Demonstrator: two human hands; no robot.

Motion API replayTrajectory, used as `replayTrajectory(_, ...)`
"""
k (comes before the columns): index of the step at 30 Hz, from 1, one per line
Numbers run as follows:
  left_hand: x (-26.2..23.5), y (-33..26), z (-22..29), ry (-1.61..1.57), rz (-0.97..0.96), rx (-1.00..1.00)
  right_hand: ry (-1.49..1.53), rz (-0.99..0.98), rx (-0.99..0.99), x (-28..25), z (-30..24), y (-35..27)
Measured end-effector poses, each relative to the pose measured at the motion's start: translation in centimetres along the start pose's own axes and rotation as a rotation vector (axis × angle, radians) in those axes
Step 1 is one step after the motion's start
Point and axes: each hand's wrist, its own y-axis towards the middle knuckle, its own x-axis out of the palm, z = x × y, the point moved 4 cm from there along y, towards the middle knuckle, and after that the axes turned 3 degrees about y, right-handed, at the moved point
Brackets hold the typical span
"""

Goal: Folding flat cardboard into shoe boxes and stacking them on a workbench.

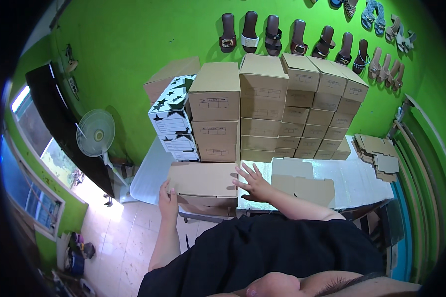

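Note:
A closed brown cardboard box [203,179] lies at the front of the table, below the stacks. At its left end my left hand [168,197] grips the corner, thumb toward the front and fingers along the side. My right hand [255,185] is open with its fingers spread, just beside the box's right end. Whether its fingertips touch the box I cannot tell. To the right of that hand, flat unfolded cardboard [305,185] lies on the table, partly behind my forearm.
Stacked brown boxes [265,84] and white star-patterned boxes [172,116] stand along the table's back. More flat cardboard [379,153] lies at the right end of the table [359,180]. Sandals [273,35] hang on the green wall. A white fan [95,132] stands at the left.

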Motion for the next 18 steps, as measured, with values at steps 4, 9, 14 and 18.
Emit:
replayTrajectory(4,0.7,-0.3,2.2,0.022,-0.032,-0.019,0.053,0.257,-0.029,3.1,0.9,-2.3)
replayTrajectory(9,1.1,-0.6,3.3,-0.014,-0.022,0.023,0.047,0.328,-0.107,2.2,1.3,-2.5)
replayTrajectory(14,0.5,-1.3,3.8,-0.073,-0.090,0.139,0.129,0.304,-0.218,-3.8,0.1,-2.5)
replayTrajectory(18,1.7,-2.3,5.6,0.115,-0.226,0.297,0.275,0.177,0.055,-11.8,-0.8,-4.3)
